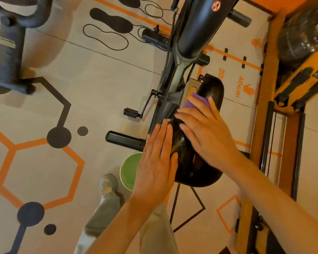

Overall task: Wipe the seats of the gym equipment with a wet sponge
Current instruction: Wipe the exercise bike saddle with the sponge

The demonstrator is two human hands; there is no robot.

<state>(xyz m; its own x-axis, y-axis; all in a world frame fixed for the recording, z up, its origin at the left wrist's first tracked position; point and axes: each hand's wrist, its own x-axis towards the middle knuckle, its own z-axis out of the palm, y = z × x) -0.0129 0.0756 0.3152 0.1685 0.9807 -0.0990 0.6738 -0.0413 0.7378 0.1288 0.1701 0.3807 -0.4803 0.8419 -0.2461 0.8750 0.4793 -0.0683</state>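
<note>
Right hand [207,136]: fingers curled over a purple sponge [195,101], pressing it on the nose of the black bike seat [191,162]
Left hand [156,158]: flat, fingers straight, resting against the seat's left edge
Green bowl [129,169]: on the floor [99,79], below the seat's left side

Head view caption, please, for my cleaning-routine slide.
Right hand presses a purple sponge on the black bike seat; left hand lies flat on its side.
</note>
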